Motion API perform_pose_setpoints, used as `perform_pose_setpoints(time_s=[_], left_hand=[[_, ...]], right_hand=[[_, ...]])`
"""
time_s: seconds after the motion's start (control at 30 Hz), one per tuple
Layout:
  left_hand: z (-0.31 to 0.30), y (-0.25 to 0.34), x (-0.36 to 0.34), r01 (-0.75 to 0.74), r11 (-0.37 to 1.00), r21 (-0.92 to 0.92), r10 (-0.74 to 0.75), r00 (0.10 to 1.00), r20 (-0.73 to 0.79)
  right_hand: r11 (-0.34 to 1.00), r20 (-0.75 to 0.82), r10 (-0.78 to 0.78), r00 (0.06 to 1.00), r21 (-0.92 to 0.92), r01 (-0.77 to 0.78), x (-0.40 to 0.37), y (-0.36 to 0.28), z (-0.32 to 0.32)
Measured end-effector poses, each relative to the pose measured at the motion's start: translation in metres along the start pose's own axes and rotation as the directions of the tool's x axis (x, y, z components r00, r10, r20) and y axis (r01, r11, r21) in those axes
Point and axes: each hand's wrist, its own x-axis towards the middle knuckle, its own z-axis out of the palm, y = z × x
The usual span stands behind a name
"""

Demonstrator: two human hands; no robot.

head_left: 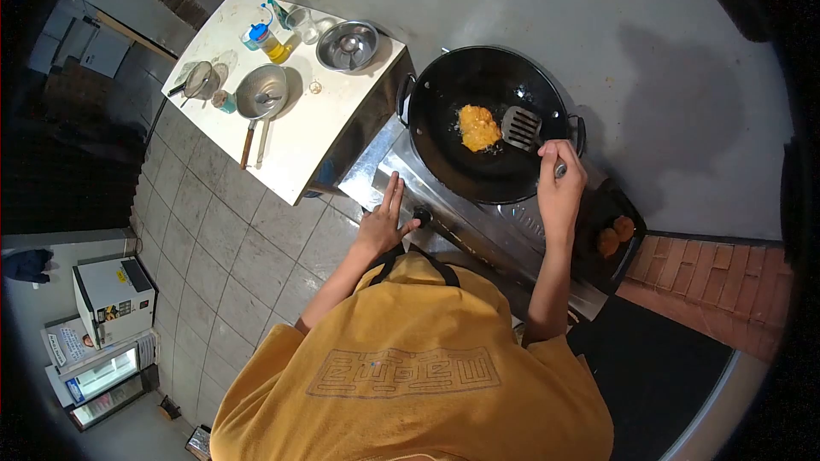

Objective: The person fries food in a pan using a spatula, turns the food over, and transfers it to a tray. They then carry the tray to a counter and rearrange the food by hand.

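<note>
My right hand [561, 172] is wrapped round the handle of a slotted metal spatula [520, 127]. Its blade lies inside a large black wok [448, 166], just right of a golden-orange piece of frying food [478, 128] with bubbling edges. The wok sits on a stainless-steel stove [406, 166]. My left hand [384, 224] rests at the stove's front edge with its fingers stretched out and nothing in them. Its thumb reaches toward a black stove knob [422, 216].
Right of the wok, a black tray [628, 215] holds browned fried pieces [609, 242]. On the left stands a white table [295, 149] with a saucepan [256, 90], a steel bowl [342, 58], a strainer [200, 83] and a blue-lidded oil container [272, 44]. A grey wall rises behind the wok.
</note>
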Motion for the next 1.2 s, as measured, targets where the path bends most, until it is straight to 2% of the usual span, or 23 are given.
perform_pose_setpoints(time_s=[0.1, 0.27, 0.47, 0.53, 0.8, 0.93, 1.03, 1.1, 1.2], left_hand=[[0.009, -0.004, 0.001, -0.015, 1.000, 0.015, 0.016, 0.998, -0.066], [0.012, -0.005, 0.003, -0.015, 1.000, 0.008, 0.015, 0.998, -0.059], [0.016, -0.009, 0.004, -0.035, 0.999, 0.005, 0.035, 0.997, -0.071], [0.018, -0.010, 0.004, -0.047, 0.999, 0.008, 0.048, 0.996, -0.081], [0.016, -0.008, 0.004, -0.048, 0.999, 0.011, 0.049, 0.995, -0.091], [0.014, -0.008, 0.003, -0.028, 0.999, 0.028, 0.029, 0.998, -0.051], [0.017, -0.010, 0.004, -0.050, 0.998, 0.032, 0.053, 0.994, -0.093], [0.017, -0.010, 0.004, -0.050, 0.998, 0.034, 0.053, 0.995, -0.090], [0.019, -0.011, 0.005, -0.050, 0.998, 0.036, 0.053, 0.995, -0.090]], right_hand=[[0.999, 0.037, 0.030, 0.999, 0.032, -0.031, -0.004, -0.007, -0.001], [0.996, 0.027, 0.058, 0.998, 0.064, -0.059, -0.007, -0.006, -0.004], [0.997, -0.018, -0.030, 0.999, 0.066, 0.031, -0.009, -0.012, -0.005], [0.987, 0.003, -0.064, 0.998, 0.146, 0.062, -0.013, -0.018, -0.002], [0.964, 0.127, -0.100, 0.987, 0.260, 0.064, -0.032, -0.027, 0.021], [0.973, 0.113, -0.075, 0.991, 0.228, 0.048, -0.031, -0.020, 0.021], [0.985, 0.092, -0.055, 0.994, 0.167, 0.039, -0.027, -0.015, 0.017], [0.994, 0.066, -0.081, 0.995, 0.072, 0.077, -0.026, -0.017, 0.014], [0.995, 0.036, -0.051, 0.998, 0.084, 0.047, -0.025, -0.018, 0.007]])
